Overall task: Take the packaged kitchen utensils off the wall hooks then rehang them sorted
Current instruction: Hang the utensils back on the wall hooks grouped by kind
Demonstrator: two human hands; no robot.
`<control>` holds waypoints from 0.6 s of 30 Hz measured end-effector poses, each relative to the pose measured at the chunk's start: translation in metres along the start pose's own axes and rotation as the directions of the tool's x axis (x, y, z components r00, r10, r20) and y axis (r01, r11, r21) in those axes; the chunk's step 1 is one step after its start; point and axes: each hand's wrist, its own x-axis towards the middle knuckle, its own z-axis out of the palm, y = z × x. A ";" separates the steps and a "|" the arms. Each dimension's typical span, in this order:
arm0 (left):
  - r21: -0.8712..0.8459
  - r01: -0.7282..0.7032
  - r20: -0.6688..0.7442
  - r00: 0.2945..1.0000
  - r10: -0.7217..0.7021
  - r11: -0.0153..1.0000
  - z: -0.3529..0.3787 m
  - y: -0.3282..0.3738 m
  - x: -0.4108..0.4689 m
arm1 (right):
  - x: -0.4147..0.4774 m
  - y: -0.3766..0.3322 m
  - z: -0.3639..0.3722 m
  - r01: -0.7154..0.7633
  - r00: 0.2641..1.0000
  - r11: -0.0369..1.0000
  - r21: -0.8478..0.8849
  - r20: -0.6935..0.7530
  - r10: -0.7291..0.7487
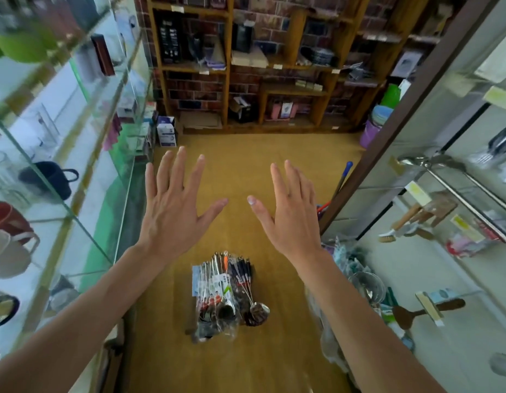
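A pile of packaged kitchen utensils, ladles and spoons in clear wrap with printed cards, lies on the yellow-brown floor below my hands. My left hand is stretched out flat above the floor, fingers spread, holding nothing. My right hand is likewise flat and spread, palm down, holding nothing. Both hands hover well above the pile and do not touch it. On the wall panel at the right, metal hooks stick out; a dark spatula and a wooden-handled brush hang there.
Glass shelves with pots, mugs and bowls line the left side. A wooden shelf unit against a brick wall closes the far end. Packaged goods and strainers crowd the lower right. A purple bucket stands at the back right.
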 end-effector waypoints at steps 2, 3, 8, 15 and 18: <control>-0.004 -0.008 -0.019 1.000 0.008 1.000 -0.009 -0.006 0.003 | 0.003 -0.007 -0.007 0.011 1.000 1.000 -0.013 -0.009 -0.011; -0.004 -0.009 -0.025 1.000 0.009 1.000 -0.013 -0.008 0.004 | 0.005 -0.010 -0.010 0.016 1.000 1.000 -0.019 -0.014 -0.016; -0.007 -0.024 -0.042 0.999 0.024 1.000 -0.027 -0.008 0.007 | 0.010 -0.018 -0.024 0.027 0.999 0.999 -0.037 -0.042 -0.029; 0.015 -0.050 -0.039 0.998 0.051 0.999 -0.038 0.004 0.008 | 0.010 -0.014 -0.040 0.052 0.997 0.997 -0.060 -0.049 -0.055; 0.031 -0.062 -0.056 0.996 0.063 0.998 -0.044 0.011 0.011 | 0.010 -0.008 -0.047 0.047 0.997 0.997 -0.054 -0.064 -0.050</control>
